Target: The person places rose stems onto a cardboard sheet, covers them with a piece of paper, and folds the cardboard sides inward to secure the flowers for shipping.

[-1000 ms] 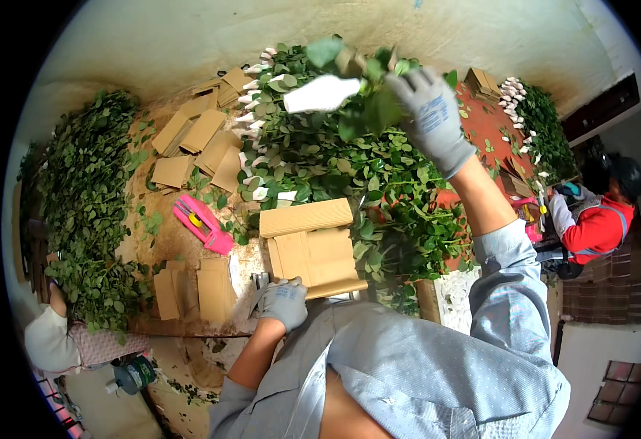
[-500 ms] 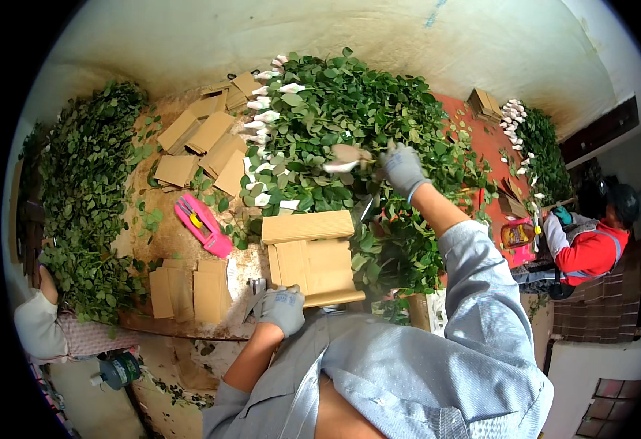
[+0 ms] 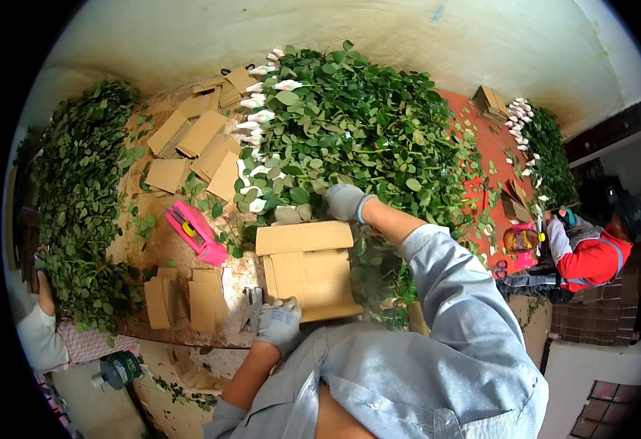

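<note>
A folded cardboard wrapper (image 3: 313, 274) lies in front of me, its far and near edges turned up. My left hand (image 3: 280, 324), in a grey glove, is closed on its near left corner. Beside that hand, a metal hand tool (image 3: 252, 307) rests on the table. Just past the wrapper's far edge is my gloved right hand (image 3: 346, 203), its fingers closed round a rose stem, mostly hidden. The pale rose head (image 3: 290, 214) points left along that edge. Behind lies a big heap of leafy roses (image 3: 364, 124), white heads at its left.
Cardboard pieces (image 3: 203, 135) are strewn at the far left, with more cardboard (image 3: 207, 300) nearer. A pink holder (image 3: 196, 234) carries a yellow-handled cutter. Another leafy heap (image 3: 86, 205) lines the left side. A co-worker in red (image 3: 591, 256) is at the right; another person's arm (image 3: 42, 322) shows left.
My right hand has come nearer and to the left, bringing the rose from above the heap to the wrapper's far edge. My left hand stays at the wrapper's corner.
</note>
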